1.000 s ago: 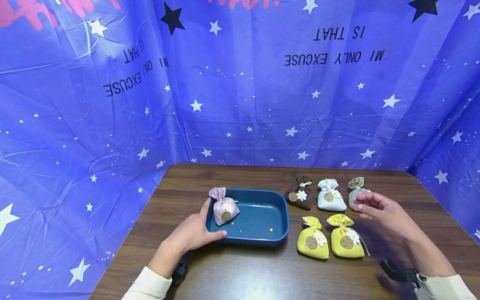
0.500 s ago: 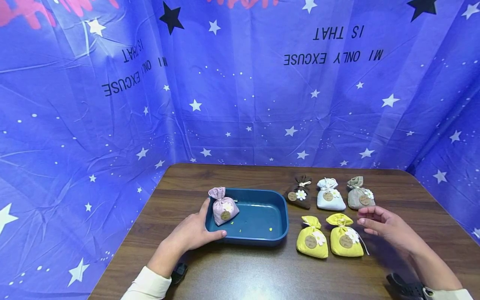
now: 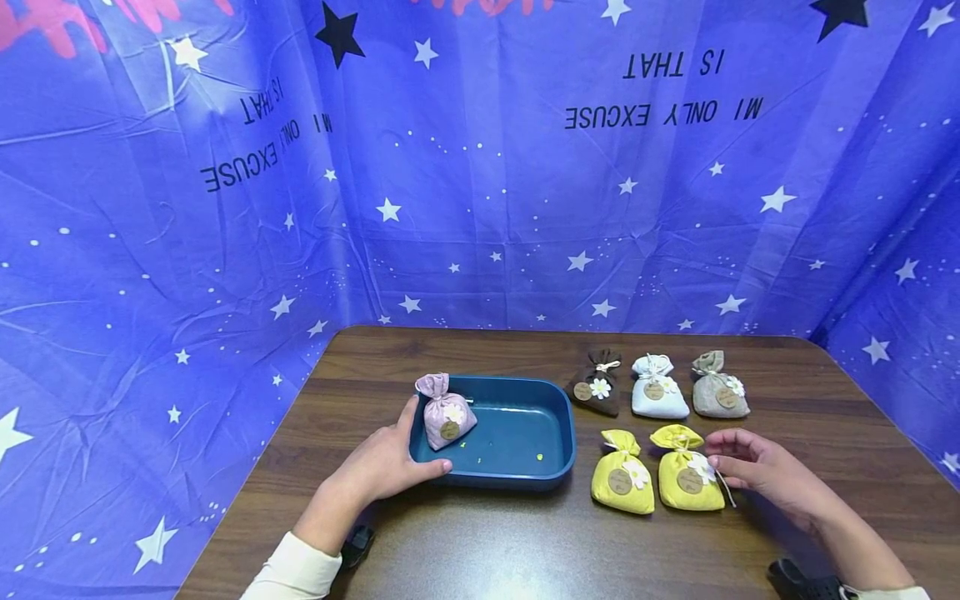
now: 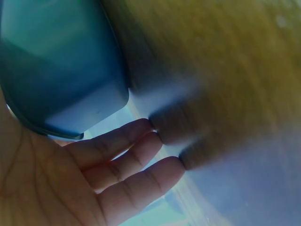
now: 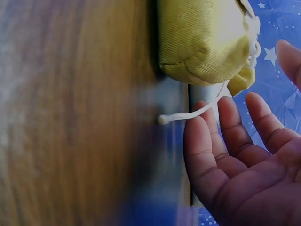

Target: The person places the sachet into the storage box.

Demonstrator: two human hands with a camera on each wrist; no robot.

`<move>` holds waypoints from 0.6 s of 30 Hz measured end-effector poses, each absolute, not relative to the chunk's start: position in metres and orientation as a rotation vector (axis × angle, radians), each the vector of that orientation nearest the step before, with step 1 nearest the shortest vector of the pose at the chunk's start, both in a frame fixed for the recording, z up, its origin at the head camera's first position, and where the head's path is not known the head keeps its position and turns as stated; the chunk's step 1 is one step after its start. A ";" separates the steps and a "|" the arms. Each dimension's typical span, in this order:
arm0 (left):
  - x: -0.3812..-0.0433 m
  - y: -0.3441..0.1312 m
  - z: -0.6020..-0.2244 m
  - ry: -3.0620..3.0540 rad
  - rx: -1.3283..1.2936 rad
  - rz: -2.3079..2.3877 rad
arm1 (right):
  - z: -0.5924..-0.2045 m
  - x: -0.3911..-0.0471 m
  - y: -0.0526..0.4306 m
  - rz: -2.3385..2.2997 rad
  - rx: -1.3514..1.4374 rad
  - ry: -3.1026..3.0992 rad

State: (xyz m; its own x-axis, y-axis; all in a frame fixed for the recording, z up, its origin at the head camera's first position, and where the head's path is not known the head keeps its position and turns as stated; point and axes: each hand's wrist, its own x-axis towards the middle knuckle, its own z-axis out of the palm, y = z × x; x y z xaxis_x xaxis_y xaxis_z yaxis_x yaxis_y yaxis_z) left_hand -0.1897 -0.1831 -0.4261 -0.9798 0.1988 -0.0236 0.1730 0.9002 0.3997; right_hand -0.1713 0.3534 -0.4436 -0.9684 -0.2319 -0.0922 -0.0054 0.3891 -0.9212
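Observation:
My left hand rests against the left end of a dark teal tray, thumb along its front rim and index finger at the left wall. In the left wrist view, three straight fingers extend beside the tray's corner. A pink drawstring sachet lies inside the tray, at its left end. My right hand is beside the right yellow sachet, fingers relaxed and holding nothing. In the right wrist view the sachet is just past the fingertips, and its white cord hangs across them.
Another yellow sachet lies between the tray and the right one. Behind them stand a brown sachet, a white sachet and a beige sachet. Blue star-printed cloth surrounds the wooden table.
My right hand has come away from the beige sachet, moving toward me and then left to the right yellow sachet. The left hand has stayed at the tray.

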 end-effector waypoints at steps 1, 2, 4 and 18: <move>-0.189 -0.183 -0.426 3.000 0.296 0.622 | -0.444 -0.171 0.353 -1.608 -0.207 2.425; -0.190 -0.184 -0.426 3.000 0.296 0.623 | -0.444 -0.171 0.352 -1.598 -0.207 2.413; -0.190 -0.184 -0.426 2.999 0.296 0.626 | -0.444 -0.171 0.352 -1.584 -0.209 2.397; -0.191 -0.184 -0.428 2.986 0.298 0.632 | -0.445 -0.168 0.348 -1.545 -0.174 2.384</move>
State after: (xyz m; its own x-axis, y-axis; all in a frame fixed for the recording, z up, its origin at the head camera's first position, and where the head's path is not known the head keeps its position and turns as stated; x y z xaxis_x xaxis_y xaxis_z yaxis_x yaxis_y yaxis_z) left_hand -0.1914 -0.1840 -0.4282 -0.9783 0.2047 -0.0332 0.1737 0.8963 0.4080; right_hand -0.1685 0.3477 -0.4452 -0.9495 -0.2582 -0.1785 0.0575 0.4161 -0.9075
